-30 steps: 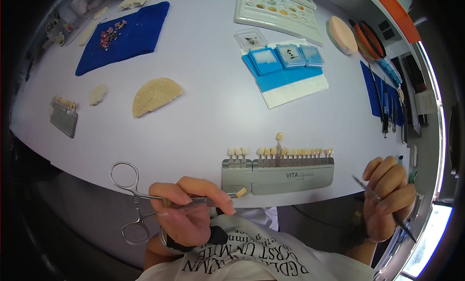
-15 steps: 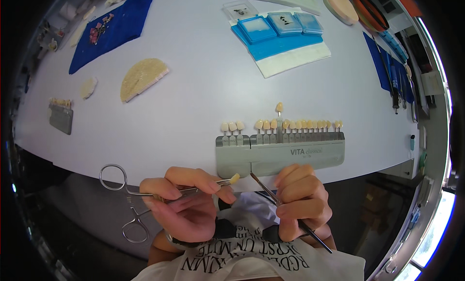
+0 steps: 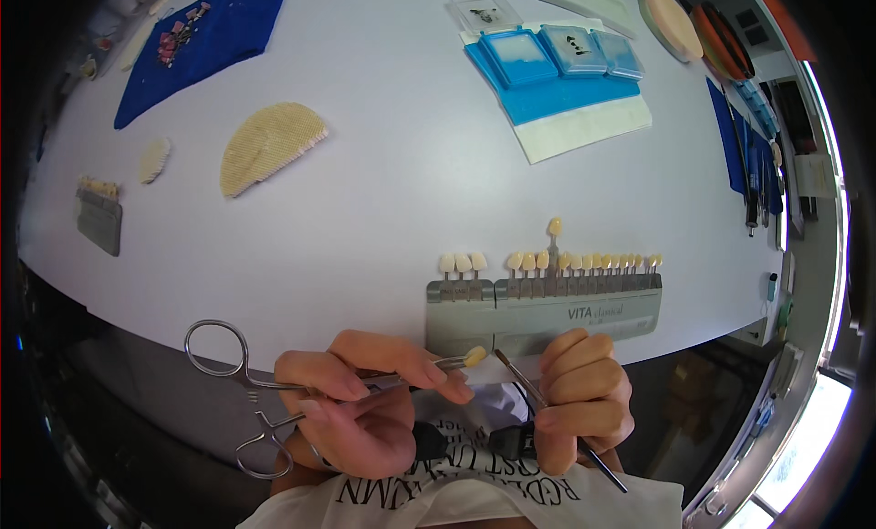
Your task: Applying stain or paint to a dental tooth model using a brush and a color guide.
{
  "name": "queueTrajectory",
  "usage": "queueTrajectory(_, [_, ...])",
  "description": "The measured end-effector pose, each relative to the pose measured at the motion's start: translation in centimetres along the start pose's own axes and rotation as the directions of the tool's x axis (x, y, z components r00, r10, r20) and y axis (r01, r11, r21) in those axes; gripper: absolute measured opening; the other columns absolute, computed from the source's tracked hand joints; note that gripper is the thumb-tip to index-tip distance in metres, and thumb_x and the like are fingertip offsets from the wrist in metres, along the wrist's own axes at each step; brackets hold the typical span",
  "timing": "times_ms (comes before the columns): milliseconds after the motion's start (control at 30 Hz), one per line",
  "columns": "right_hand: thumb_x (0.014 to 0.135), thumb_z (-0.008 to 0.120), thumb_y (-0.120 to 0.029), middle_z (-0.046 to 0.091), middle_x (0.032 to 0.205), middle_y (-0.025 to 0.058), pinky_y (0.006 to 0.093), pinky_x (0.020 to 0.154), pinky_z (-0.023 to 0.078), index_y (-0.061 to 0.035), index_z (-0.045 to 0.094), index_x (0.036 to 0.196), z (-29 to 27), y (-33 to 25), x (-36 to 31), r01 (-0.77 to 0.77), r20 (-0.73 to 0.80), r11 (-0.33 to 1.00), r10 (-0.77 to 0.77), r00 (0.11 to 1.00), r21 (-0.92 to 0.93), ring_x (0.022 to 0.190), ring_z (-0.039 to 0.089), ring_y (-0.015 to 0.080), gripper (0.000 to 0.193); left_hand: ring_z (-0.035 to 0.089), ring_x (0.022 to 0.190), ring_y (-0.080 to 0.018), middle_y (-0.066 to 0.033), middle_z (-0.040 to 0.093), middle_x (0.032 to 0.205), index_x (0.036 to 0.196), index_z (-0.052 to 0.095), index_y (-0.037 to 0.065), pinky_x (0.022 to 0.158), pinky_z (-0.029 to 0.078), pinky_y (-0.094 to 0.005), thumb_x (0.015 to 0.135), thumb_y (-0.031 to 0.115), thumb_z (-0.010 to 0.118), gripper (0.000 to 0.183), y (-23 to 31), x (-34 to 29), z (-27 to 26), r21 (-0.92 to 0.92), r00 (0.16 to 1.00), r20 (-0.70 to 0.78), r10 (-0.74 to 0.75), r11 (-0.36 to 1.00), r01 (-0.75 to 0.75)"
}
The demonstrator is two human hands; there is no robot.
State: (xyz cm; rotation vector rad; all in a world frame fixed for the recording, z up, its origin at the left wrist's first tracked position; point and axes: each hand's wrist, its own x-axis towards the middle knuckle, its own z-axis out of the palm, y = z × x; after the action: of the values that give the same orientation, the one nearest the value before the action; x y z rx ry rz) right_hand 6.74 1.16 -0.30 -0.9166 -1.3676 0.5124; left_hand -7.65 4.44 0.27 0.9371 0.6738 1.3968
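Observation:
In my left hand (image 3: 365, 392) is a pair of locking forceps (image 3: 239, 369) with ring handles, the fingers closed round its shanks. A small yellowish tooth crown (image 3: 475, 356) sits at the tips of the forceps. My right hand (image 3: 587, 397) grips a fine brush (image 3: 520, 378) with a dark handle, its brown bristle tip just right of the crown and apart from it. Beyond both hands lies a grey tooth shade guide (image 3: 547, 324) with a row of tooth-shaped tabs; one tab (image 3: 555, 228) stands higher than the others.
Blue-rimmed boxes (image 3: 520, 59) rest on blue and white sheets at the back. Two pale honeycomb pieces (image 3: 272, 148) (image 3: 155, 160) and a smaller grey shade guide (image 3: 99, 221) lie left. Small pink parts (image 3: 181, 38) sit on a dark blue cloth (image 3: 228, 50). Tools (image 3: 753, 169) lie far right.
The view has shifted, so the table things appear displaced. Both hands keep their grips. The forceps are turned slightly, and the crown shows more of its broad face near the brush tip.

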Motion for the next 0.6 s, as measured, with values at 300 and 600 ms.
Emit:
queueTrajectory(300, [0.066,0.057,0.002,0.052,0.067,0.0055,0.0303,0.049,0.039,-0.0023,0.062,0.072,0.23,0.19,0.07,0.013,-0.013,1.000,-0.013,1.000,0.006,0.055,0.045,0.0189,0.009,0.056,0.051,-0.0234,-0.0124,0.045,0.083,0.095,0.029,0.012,0.054,0.054,-0.0359,0.096,0.035,0.014,0.028,-0.38,0.17,0.17,0.013,0.997,0.014,0.070,0.997,-0.070])
queueTrajectory(600, [0.066,0.056,0.002,0.053,0.068,0.0048,0.0298,0.049,0.039,-0.0036,0.063,0.073,0.10,0.30,-0.02,0.018,0.010,1.000,-0.018,1.000,-0.017,0.056,0.046,0.0184,0.011,0.056,0.050,-0.0221,-0.0129,0.045,0.082,0.095,0.029,0.010,0.052,0.054,-0.0337,0.096,0.035,0.012,0.029,-0.72,0.08,-0.06,0.058,0.992,0.043,0.121,0.991,-0.124])
